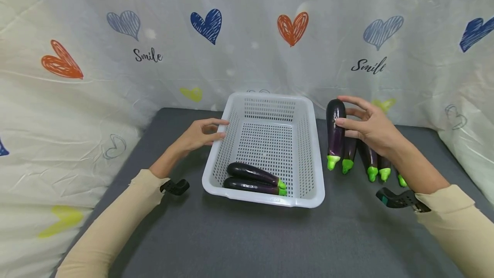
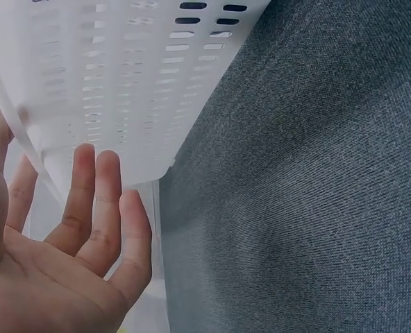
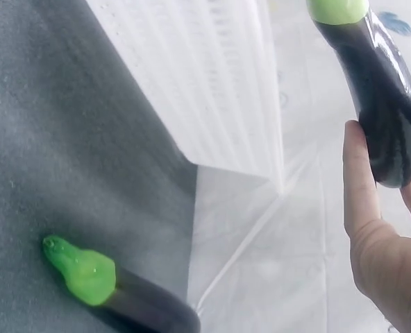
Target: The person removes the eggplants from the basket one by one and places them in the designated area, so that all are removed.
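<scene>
In the head view, my right hand (image 1: pixel 372 125) holds a dark purple eggplant (image 1: pixel 335 134) between thumb and fingers, its green stem end pointing down. That raised eggplant (image 3: pixel 386 97) is just right of a white perforated basket (image 1: pixel 264 201), over other eggplants. My left hand (image 1: pixel 200 134) is at the basket's left rim, with thumb and forefinger tips touching it. Its remaining fingers (image 2: pixel 108 201) extend loosely beside the outer wall. Two eggplants (image 1: pixel 252 171) lie side by side at the near end inside the basket.
Several eggplants (image 1: pixel 371 162) lie in a row on the dark grey table (image 1: pixel 247 243), right of the basket and partly hidden by my right hand and forearm. A pale curtain (image 1: pixel 247 63) printed with hearts hangs behind the table and along its sides.
</scene>
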The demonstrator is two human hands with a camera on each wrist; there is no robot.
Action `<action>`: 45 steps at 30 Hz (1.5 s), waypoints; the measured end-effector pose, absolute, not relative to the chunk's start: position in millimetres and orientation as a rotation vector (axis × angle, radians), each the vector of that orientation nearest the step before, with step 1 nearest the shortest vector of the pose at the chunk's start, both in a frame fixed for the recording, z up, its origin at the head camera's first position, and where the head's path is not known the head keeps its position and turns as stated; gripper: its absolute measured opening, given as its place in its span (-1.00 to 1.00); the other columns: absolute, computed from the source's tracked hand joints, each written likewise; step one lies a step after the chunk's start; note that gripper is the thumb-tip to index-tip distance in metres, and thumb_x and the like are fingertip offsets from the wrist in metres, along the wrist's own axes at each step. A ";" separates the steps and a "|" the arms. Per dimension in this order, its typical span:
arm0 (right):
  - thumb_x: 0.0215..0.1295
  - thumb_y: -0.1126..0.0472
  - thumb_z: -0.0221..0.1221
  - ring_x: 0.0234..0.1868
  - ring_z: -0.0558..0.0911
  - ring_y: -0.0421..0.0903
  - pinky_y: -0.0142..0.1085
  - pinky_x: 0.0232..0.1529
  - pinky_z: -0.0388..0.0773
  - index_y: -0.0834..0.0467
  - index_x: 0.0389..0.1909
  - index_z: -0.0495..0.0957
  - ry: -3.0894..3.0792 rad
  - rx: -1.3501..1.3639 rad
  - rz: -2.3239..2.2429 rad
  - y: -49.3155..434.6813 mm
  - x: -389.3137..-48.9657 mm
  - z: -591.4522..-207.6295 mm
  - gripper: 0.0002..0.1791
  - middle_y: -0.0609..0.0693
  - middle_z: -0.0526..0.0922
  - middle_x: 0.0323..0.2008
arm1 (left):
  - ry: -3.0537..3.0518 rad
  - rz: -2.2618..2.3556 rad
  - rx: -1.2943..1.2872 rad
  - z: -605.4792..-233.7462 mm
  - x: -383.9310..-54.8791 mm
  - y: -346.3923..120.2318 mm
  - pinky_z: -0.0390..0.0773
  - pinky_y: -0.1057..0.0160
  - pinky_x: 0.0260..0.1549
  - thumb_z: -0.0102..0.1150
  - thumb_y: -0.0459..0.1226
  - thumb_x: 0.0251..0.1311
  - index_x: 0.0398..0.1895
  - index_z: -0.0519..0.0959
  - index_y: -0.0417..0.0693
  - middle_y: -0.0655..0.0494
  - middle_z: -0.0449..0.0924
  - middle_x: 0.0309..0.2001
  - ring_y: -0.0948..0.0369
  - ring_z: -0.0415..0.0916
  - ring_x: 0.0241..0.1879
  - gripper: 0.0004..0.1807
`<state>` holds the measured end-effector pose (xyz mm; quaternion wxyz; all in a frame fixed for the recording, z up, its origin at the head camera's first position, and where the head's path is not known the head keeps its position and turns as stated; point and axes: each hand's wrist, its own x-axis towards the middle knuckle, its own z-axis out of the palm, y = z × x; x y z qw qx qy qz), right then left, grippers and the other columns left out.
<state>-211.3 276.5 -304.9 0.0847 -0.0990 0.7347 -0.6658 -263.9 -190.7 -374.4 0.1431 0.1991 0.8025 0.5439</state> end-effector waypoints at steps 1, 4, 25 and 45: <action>0.27 0.36 0.17 0.13 0.29 0.10 -0.30 -0.21 0.55 0.01 0.37 0.21 2.181 -0.303 -2.002 279.3 -210.8 -304.8 -0.33 0.14 0.01 0.30 | 2.321 1.563 0.574 -375.4 -264.7 -190.6 0.47 -0.10 -0.11 0.28 -0.09 0.15 0.23 0.45 0.10 -0.15 0.49 0.00 0.06 0.46 0.01 -0.45; 0.28 0.39 0.14 0.21 0.18 0.12 -0.33 -0.19 0.54 0.02 0.39 0.19 2.152 -0.318 -2.035 287.0 -209.7 -304.7 -0.33 0.15 -0.04 0.34 | 2.332 1.557 0.574 -376.9 -265.9 -190.9 0.49 -0.07 -0.14 0.28 -0.07 0.14 0.21 0.47 0.13 -0.13 0.50 -0.02 0.07 0.48 -0.02 -0.47; 0.31 0.41 0.11 0.35 -0.02 0.08 -0.44 -0.20 0.50 -0.02 0.41 0.17 2.286 -0.296 -1.971 346.6 -189.2 -321.0 -0.31 -0.05 -0.13 0.43 | 2.346 1.541 0.585 -377.0 -265.4 -191.8 0.47 -0.13 -0.13 0.30 -0.06 0.12 0.21 0.48 0.17 -0.04 0.50 -0.02 0.03 0.43 0.03 -0.46; 0.31 0.43 0.10 0.16 0.20 -0.15 -0.43 -0.22 0.52 -0.02 0.42 0.13 2.441 -0.189 -1.854 403.3 -175.2 -357.0 -0.29 0.02 0.03 0.32 | 2.320 1.547 0.556 -377.2 -266.1 -191.5 0.47 -0.11 -0.12 0.29 -0.06 0.13 0.21 0.47 0.16 -0.05 0.50 -0.02 0.05 0.46 0.00 -0.47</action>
